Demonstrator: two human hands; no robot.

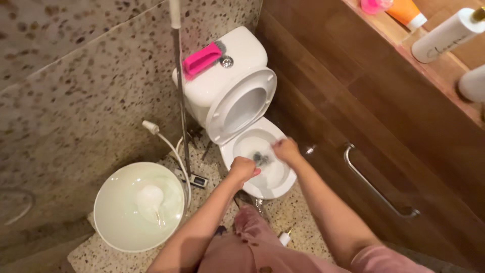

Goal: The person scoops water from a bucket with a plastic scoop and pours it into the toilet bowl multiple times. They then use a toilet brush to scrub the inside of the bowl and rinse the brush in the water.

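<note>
Both hands over toilet bowl (275,184); dark obj (261,158) btwn them blurred, unidentifiable.

Person wearing dusty-pink top, short sleeve (376,258) showing at right shoulder; matching pink trousers (252,225). Forearms bare. Left hand (243,169), right hand (286,150) wearing no gloves.

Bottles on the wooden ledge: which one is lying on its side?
The white cylindrical bottle with the gold cap, lying flat. The orange bottle beside it points cap-down toward the camera, and the pink one is cut off.
</note>
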